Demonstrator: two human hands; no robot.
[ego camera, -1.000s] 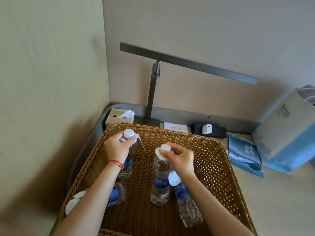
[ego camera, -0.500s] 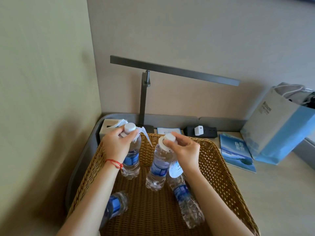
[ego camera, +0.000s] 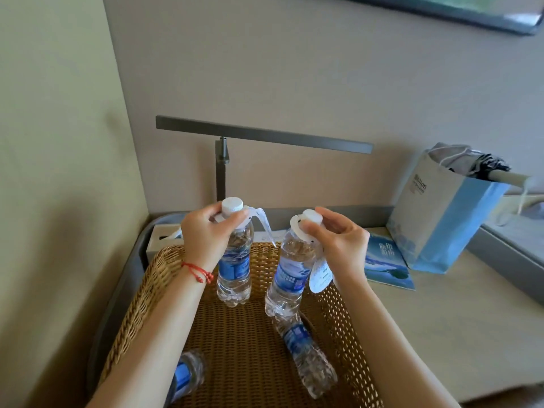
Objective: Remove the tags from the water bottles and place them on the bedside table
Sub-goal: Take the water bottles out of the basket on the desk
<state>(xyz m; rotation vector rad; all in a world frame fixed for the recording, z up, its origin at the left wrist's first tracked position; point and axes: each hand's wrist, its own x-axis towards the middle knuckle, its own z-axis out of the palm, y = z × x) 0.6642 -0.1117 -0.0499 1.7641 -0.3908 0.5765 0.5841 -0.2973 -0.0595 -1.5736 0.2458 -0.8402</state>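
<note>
1. Left grip clenched on neck of upright bottle, tag still collared there.
2. Right grip pinching cap of tilted bottle, round tag dangling (print unreadable).
3. Both held above wicker basket; two more bottles lying inside.
4. Bare counter to the right.

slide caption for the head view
Each hand, left and right, lifts a tagged water bottle by its neck above the wicker basket.
</note>
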